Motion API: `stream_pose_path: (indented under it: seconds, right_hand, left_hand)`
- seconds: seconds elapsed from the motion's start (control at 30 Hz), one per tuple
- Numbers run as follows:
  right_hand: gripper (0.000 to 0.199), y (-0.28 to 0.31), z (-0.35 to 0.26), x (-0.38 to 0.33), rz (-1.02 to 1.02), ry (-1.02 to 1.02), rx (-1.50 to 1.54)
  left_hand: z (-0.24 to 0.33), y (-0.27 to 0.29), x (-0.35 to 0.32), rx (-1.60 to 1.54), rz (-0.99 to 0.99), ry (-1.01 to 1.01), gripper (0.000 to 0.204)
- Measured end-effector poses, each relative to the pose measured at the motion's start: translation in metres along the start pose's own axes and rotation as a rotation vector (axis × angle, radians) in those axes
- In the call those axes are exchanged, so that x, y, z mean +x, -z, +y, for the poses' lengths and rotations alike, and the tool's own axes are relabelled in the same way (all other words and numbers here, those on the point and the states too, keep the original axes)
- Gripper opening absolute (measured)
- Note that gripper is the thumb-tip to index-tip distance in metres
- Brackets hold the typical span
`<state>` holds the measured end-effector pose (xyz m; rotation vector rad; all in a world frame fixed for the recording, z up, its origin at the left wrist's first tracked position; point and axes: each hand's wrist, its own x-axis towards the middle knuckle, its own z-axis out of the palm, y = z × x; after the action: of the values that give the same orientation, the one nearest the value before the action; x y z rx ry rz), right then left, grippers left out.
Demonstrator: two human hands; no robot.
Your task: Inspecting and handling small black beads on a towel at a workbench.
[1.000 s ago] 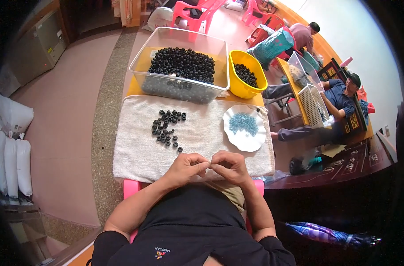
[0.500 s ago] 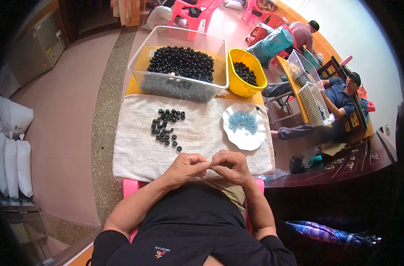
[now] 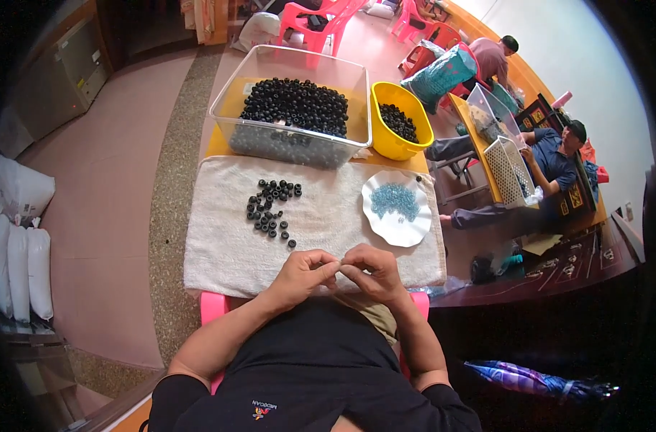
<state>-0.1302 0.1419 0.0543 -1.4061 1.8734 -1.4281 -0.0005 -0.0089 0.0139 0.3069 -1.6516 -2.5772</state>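
Both my hands meet over the near edge of a white towel point(image 3: 220, 252), fingertips pinched together. My left hand point(image 3: 306, 276) and my right hand point(image 3: 374, 273) are closed on something too small to make out between thumbs and forefingers. Beyond my left hand, several black ring-shaped pieces point(image 3: 270, 205) with holes lie loose on the towel. To the right, a white wavy-rimmed plate point(image 3: 398, 234) holds a heap of small pale-blue clear pieces point(image 3: 394, 201).
A clear plastic bin point(image 3: 292, 147) full of black pieces stands at the back, beside a yellow tub point(image 3: 402, 147) of the same. Two people work at the right, one near a white perforated basket point(image 3: 508, 169). White sacks point(image 3: 18, 270) stand at far left; a folded umbrella point(image 3: 536, 378) lies lower right.
My right hand has shifted very slightly, its fingertips still against the left's. The beads and containers have stayed where they were; the view has tilted a little.
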Motion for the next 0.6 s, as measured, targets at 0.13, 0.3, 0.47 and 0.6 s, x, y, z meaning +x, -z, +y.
stream_pose_path:
  seconds: [0.13,0.3,0.47,0.6]
  right_hand:
    - [0.009,-0.0008,0.0043,-0.0009,-0.003,-0.086,-0.077]
    - [0.009,-0.0029,0.0091,0.0002,0.02,0.035,-0.203]
    - [0.01,-0.0037,0.0022,0.001,0.032,0.042,-0.227]
    - [0.013,-0.0051,0.0009,0.0001,0.035,0.037,-0.158]
  left_hand:
    - [0.0004,0.0012,0.0011,0.081,0.042,-0.058,0.019]
    - [0.0013,0.0008,0.0006,0.219,0.079,-0.119,0.018]
    - [-0.0013,0.0006,0.0009,0.234,0.1,-0.155,0.018]
    - [-0.0032,0.0006,0.0006,0.224,0.106,-0.158,0.018]
